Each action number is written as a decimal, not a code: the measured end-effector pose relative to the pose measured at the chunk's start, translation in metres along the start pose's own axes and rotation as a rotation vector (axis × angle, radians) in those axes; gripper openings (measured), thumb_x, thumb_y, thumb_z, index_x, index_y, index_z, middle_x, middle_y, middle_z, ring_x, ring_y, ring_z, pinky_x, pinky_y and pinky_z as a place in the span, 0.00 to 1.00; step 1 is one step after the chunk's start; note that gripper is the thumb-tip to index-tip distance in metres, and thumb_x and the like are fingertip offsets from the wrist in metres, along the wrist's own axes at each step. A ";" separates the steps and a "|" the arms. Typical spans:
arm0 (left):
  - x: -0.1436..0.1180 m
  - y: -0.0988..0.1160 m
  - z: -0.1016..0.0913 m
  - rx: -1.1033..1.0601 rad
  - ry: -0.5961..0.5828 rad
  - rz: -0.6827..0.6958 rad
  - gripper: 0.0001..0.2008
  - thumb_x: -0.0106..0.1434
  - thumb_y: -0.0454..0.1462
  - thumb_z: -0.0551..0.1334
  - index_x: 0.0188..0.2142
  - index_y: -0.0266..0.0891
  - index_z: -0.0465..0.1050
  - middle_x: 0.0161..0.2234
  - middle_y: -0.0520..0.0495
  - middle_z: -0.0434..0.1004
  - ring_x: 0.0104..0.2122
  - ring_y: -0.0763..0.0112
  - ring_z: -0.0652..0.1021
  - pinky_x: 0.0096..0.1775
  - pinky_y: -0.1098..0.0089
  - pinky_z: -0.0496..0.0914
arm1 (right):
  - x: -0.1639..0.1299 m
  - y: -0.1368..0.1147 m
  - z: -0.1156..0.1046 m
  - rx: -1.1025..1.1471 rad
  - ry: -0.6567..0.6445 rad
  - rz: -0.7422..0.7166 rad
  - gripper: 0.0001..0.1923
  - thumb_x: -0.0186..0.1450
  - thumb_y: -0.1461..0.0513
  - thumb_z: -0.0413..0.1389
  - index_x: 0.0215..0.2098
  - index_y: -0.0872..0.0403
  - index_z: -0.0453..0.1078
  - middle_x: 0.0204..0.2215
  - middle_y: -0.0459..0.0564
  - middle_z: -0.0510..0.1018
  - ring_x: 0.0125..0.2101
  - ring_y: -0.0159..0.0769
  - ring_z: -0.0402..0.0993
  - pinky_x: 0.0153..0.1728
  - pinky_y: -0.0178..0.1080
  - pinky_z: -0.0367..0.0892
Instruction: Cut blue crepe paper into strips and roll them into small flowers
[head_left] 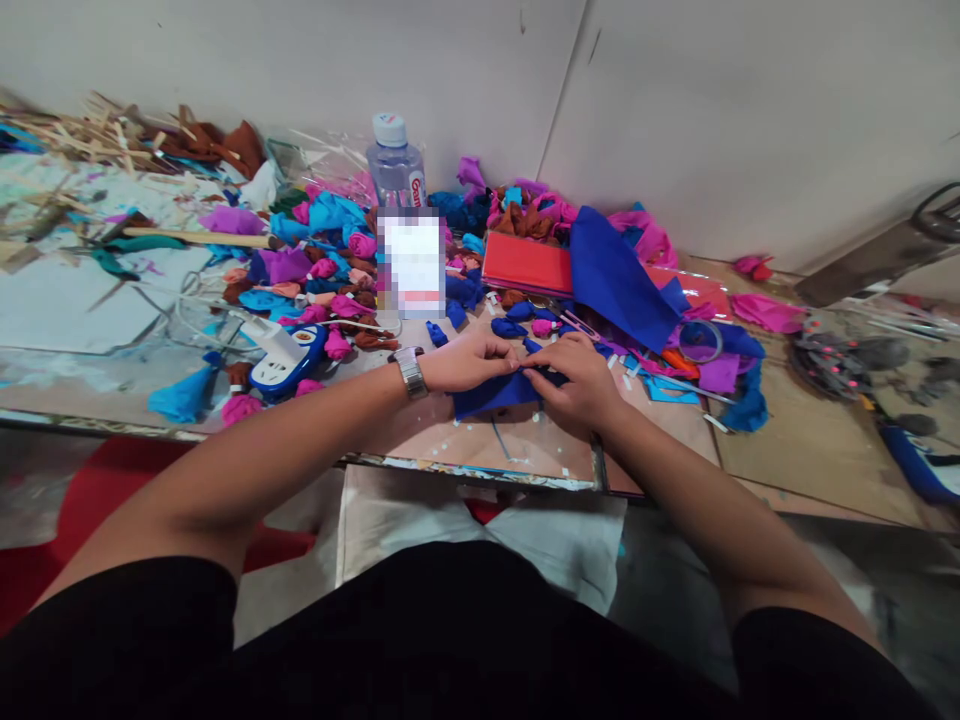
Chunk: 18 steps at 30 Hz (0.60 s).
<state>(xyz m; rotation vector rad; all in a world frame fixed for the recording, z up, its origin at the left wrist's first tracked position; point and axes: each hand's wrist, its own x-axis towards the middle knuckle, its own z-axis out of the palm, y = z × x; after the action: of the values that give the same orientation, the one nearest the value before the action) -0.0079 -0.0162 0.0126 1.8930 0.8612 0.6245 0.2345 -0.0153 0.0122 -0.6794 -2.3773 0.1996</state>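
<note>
At the table's (525,455) near edge, both hands pinched one blue paper piece (491,393): left hand (469,362) and right hand (574,385) closed on it, fingertips meeting.

A deep blue cloth piece (491,393) sits under the hands, a silver wristwatch (410,371) gleams, a red paper stack (526,264) meets a royal blue sheet (619,275), pink, cyan and brown crepe buds (330,275) scatter, and a clear bottle (395,165) wears a white cap.
</note>
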 end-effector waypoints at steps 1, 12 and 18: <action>0.000 0.000 0.000 0.029 0.003 0.006 0.20 0.72 0.49 0.58 0.31 0.36 0.75 0.26 0.53 0.67 0.27 0.75 0.65 0.33 0.70 0.60 | 0.000 0.000 0.000 -0.003 -0.001 0.002 0.05 0.72 0.61 0.60 0.45 0.47 0.78 0.38 0.47 0.88 0.39 0.43 0.83 0.51 0.52 0.64; -0.009 0.014 0.007 0.428 0.155 0.159 0.15 0.74 0.43 0.57 0.36 0.38 0.78 0.28 0.52 0.76 0.27 0.74 0.71 0.33 0.69 0.61 | -0.001 0.000 0.003 0.027 0.025 0.080 0.03 0.70 0.61 0.61 0.42 0.48 0.76 0.41 0.49 0.86 0.45 0.46 0.81 0.51 0.51 0.66; -0.011 0.013 0.014 0.621 0.215 0.193 0.14 0.75 0.42 0.56 0.40 0.39 0.78 0.33 0.47 0.82 0.32 0.67 0.78 0.35 0.66 0.63 | 0.000 -0.002 0.004 0.035 -0.007 0.115 0.02 0.71 0.61 0.59 0.41 0.48 0.74 0.42 0.51 0.83 0.46 0.48 0.77 0.51 0.52 0.65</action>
<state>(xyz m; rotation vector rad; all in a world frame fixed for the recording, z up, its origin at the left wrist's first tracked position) -0.0009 -0.0367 0.0174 2.5227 1.1076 0.7450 0.2310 -0.0172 0.0095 -0.8002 -2.3377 0.2928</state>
